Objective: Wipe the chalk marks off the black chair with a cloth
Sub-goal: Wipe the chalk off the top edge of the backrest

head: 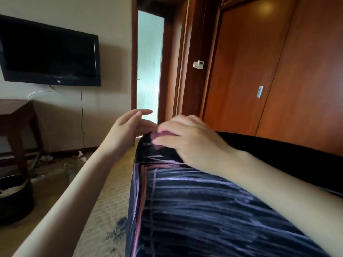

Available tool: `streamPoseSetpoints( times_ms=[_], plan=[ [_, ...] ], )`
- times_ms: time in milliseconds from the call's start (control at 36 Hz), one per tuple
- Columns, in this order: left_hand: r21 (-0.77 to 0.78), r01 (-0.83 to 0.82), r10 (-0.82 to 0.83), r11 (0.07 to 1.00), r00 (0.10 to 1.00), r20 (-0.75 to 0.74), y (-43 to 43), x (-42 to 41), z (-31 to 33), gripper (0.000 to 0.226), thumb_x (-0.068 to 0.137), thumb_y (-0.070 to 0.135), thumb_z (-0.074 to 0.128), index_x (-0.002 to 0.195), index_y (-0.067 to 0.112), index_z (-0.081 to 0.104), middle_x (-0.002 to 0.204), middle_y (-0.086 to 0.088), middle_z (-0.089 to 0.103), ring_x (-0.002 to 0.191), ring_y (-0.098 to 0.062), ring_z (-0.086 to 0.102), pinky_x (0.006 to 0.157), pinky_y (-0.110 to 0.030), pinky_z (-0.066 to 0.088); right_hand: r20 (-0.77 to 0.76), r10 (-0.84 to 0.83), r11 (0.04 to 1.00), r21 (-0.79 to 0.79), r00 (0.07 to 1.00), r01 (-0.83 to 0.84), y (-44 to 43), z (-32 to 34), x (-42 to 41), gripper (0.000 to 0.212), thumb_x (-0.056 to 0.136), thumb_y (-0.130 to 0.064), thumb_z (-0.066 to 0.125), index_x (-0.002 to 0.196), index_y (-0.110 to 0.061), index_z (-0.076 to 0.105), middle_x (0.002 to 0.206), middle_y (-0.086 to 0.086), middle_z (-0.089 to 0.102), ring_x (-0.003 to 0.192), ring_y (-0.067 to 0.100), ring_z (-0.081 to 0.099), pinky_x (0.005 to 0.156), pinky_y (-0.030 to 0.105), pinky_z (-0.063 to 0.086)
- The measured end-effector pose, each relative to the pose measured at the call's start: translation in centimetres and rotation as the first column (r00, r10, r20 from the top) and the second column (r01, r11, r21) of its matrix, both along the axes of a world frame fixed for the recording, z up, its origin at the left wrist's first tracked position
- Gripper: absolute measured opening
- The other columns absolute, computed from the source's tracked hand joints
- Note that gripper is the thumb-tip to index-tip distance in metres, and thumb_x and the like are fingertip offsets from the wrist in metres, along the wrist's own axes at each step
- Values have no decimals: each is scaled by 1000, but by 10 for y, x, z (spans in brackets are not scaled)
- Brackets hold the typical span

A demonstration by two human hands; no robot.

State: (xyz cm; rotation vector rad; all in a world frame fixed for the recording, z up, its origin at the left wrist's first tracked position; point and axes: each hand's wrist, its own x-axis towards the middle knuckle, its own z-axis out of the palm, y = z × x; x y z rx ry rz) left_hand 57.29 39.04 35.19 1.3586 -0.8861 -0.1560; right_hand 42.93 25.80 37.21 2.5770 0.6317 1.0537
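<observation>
I see the black chair (194, 210) streaked with pale lilac and pink chalk marks (185, 190). At my 12 o'clock, a pink piece (157, 138). At 10, a black TV (50, 54) on a cream wall (111, 19); at 2, reddish-brown doors (278, 62).

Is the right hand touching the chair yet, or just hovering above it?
Touching. In the head view the right hand pinches a small pink piece against the chair's top edge, its fingers lying on the black fabric with no gap showing.

A wall television (50, 54) hangs above a wooden table (14, 112).
</observation>
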Motion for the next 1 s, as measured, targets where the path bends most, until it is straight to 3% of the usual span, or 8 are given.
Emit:
streamPoseSetpoints(
  times_ms=[111, 222, 389, 583, 694, 778, 917, 1000],
  plan=[
    [11, -16, 16, 1000, 997, -71, 0, 7, -3, 34, 102, 31, 34, 117, 16, 61, 97, -12, 72, 93, -34, 65, 84, -49, 47, -62, -33, 998, -63, 998, 29, 21, -7, 37, 28, 80, 3, 64, 102, -11, 72, 104, 7, 66, 100, 29, 56, 82, 45, 46],
    [1, 6, -6, 1000, 996, -85, -6, 9, -3, 35, 103, 32, 31, 111, 16, 61, 83, -6, 73, 86, -23, 67, 84, -39, 46, -125, -118, 991, 41, 985, 124, -1, -3, 27, 36, 84, 4, 62, 111, -18, 70, 109, 2, 66, 104, 25, 55, 89, 42, 45],
    [-38, 45, -50, 998, 992, -116, -5, 7, -5, 32, 102, 27, 34, 109, 11, 61, 91, -14, 73, 96, -27, 68, 93, -38, 49, -104, -251, 955, 135, 962, 264, -54, 5, -15, 49, 83, 12, 59, 118, -21, 68, 109, -1, 67, 97, 24, 58, 86, 43, 51],
    [-169, 66, -104, 983, 969, -222, 5, 12, -11, 46, 104, 34, 25, 105, 5, 62, 89, -16, 72, 88, -25, 70, 81, -33, 51, 11, -72, 996, 50, 997, 71, -25, 12, -1, 36, 85, 5, 57, 112, -16, 70, 107, 1, 70, 98, 24, 62, 86, 43, 54],
    [-143, 57, -89, 988, 971, -224, 9, 13, -16, 48, 103, 38, 26, 102, 6, 63, 83, -9, 73, 74, -17, 68, 61, -26, 51, -45, 25, 980, -198, 999, -33, 21, -13, 39, 23, 92, -9, 49, 101, -15, 69, 98, 0, 66, 96, 21, 59, 86, 38, 48],
    [-135, 90, -116, 987, 974, -194, 11, 13, -17, 50, 103, 37, 25, 102, 3, 61, 90, -15, 73, 84, -23, 70, 69, -25, 54, -38, -25, 961, -277, 999, 14, 18, -34, 43, 32, 93, -3, 38, 90, -14, 69, 91, 1, 64, 93, 22, 58, 88, 36, 44],
    [-117, 57, -77, 991, 982, -170, 8, 14, -18, 50, 104, 35, 25, 99, 3, 62, 92, -18, 73, 95, -29, 68, 90, -38, 50, -15, -90, 962, -262, 996, 82, -8, -36, 10, 35, 92, -6, 39, 99, -14, 72, 102, 0, 68, 101, 20, 61, 93, 36, 44],
    [-135, 68, -91, 988, 981, -169, 9, 13, -21, 49, 104, 33, 24, 95, 3, 62, 91, -16, 73, 96, -28, 69, 91, -38, 48, -12, -133, 961, -248, 991, 126, -25, -36, -16, 36, 90, -6, 41, 105, -15, 72, 107, 0, 69, 103, 21, 60, 97, 35, 41]
  ],
)
